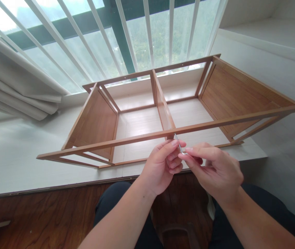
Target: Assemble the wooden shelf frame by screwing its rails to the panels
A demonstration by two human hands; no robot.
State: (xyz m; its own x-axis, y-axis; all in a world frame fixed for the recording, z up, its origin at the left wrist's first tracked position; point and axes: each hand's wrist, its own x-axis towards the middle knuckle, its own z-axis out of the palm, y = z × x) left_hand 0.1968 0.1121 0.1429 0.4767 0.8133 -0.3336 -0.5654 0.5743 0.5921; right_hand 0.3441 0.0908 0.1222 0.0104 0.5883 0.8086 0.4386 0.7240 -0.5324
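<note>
A wide window (147, 34) with white bars fills the background, a pale curtain (15, 86) bunched at its left. Below it runs a white ledge (12, 155), and on it lies a wooden shelf frame (222, 93) tipped on its side, open toward the person, with a divider (163, 103) in the middle. A thin front rail (126, 139) crosses the frame from left to right. Both hands meet just under this rail where the divider joins it. The left hand (160, 166) and the right hand (216, 169) have their fingers closed on a small metal hex key (180, 147), whose short end points up at the rail's joint. The step in hand looks like tightening a screw at that joint; turning the key further would call for keeping its tip seated squarely.
</note>
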